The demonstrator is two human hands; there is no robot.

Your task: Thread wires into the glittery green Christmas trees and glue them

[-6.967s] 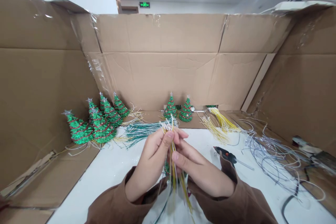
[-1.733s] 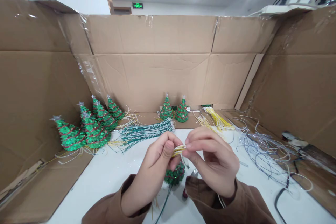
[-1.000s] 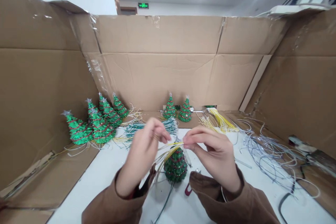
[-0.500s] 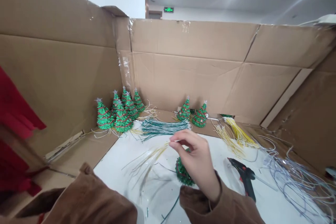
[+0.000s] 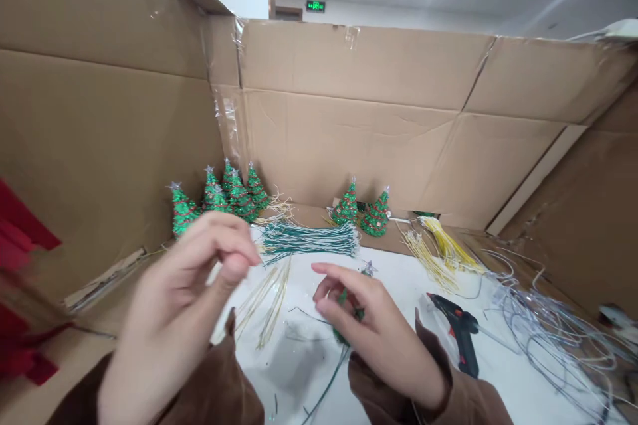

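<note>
My left hand (image 5: 184, 305) is raised over the left front of the white table with thumb and fingers drawn together; anything between the fingertips is too small to make out. To its right, my right hand (image 5: 371, 325) hovers with thumb and forefinger apart, holding nothing visible. Behind that hand, a small green tinsel Christmas tree (image 5: 341, 333) is mostly hidden, its silver star (image 5: 369, 268) showing above the knuckles. A dark green wire (image 5: 327, 382) runs toward the front from the tree. Between the hands, thin pale yellow wires (image 5: 272, 309) lie spread on the table.
A bundle of green wires (image 5: 309, 239) lies at the back, with finished trees (image 5: 239, 199) on its left and two more trees (image 5: 375, 214) behind. On the right are yellow wires (image 5: 451, 249), a glue gun (image 5: 462, 332) and tangled clear cord (image 5: 553, 332). Cardboard walls (image 5: 349, 126) surround everything.
My right hand has let go of the pale yellow wires, which now lie on the table, and its fingers have parted. My left hand has risen into view from the lower left.
</note>
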